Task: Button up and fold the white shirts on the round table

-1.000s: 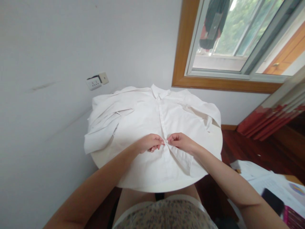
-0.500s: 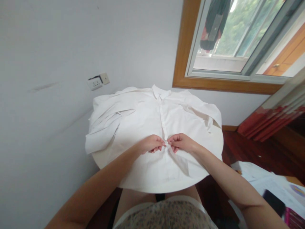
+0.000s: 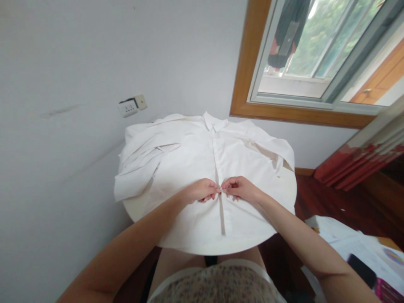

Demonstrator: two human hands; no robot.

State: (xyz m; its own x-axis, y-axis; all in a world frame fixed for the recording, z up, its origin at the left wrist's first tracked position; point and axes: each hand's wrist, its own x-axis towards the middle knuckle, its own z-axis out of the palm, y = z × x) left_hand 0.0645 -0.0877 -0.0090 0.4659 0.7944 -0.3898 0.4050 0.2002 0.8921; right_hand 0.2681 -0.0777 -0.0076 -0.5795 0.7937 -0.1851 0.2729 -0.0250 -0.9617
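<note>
A white button-up shirt (image 3: 189,164) lies spread front side up over a round white table (image 3: 202,249), its collar toward the wall. My left hand (image 3: 204,190) pinches the front edge of the shirt low on the placket, fingertips pressed together. Right against it, my right hand (image 3: 238,187) pinches the other side of the same spot. The fingertips of both hands almost meet; whatever button sits between them is too small to make out. Above the hands the placket runs joined up to the collar, while below them the two front edges hang slightly apart.
A wall socket (image 3: 128,108) is on the white wall behind the table. At the upper right is a wood-framed window (image 3: 240,105), with a red and cream curtain (image 3: 350,160) beside it. Papers (image 3: 344,240) and a dark phone (image 3: 362,270) lie at the lower right.
The loose front flap below my hands has swung inward and lies flatter, narrowing the gap. Both hands stay pinched at the placket. The view has shifted slightly.
</note>
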